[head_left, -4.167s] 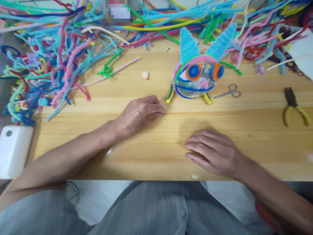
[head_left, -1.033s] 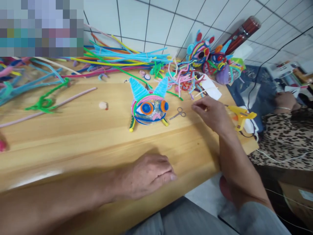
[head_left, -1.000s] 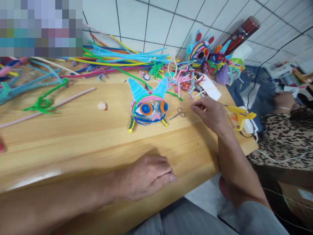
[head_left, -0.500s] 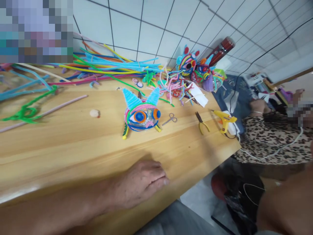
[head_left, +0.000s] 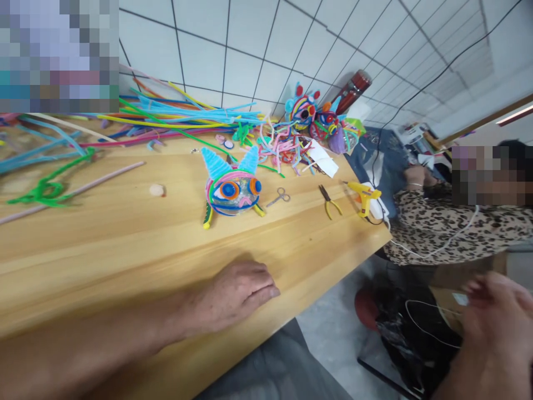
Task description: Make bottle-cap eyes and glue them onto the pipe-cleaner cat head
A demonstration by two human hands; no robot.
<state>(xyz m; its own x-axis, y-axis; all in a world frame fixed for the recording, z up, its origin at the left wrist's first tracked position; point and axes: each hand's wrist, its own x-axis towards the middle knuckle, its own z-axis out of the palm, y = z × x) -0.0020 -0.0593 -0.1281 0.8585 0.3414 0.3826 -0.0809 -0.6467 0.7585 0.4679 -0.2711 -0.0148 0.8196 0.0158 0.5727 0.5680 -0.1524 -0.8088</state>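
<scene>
My left hand [head_left: 244,291] rests on the wooden table [head_left: 125,250] near its front edge, fingers curled together; nothing shows in it. Off the table at the lower right, my right hand [head_left: 497,305] is raised and blurred, and what its fingers do is unclear. Beyond my left hand stands a craft figure [head_left: 234,194] with blue ears, blue-and-orange eyes and yellow-tipped legs. To its right lie small scissors [head_left: 278,197], pliers with yellow handles [head_left: 331,203] and a yellow glue gun [head_left: 364,197]. A small beige round piece [head_left: 157,190] lies to its left.
Colourful pipe cleaners [head_left: 187,115] lie along the tiled wall. More craft figures [head_left: 322,119] and a red thermos [head_left: 352,91] stand at the back. A person in a leopard-print top [head_left: 449,228] is at the right. A dark bag [head_left: 400,333] is below the table edge.
The view has shifted, so the table things appear further left. My right hand has come into view at the lower right, where mainly a blurred arm showed. My left hand stays on the table.
</scene>
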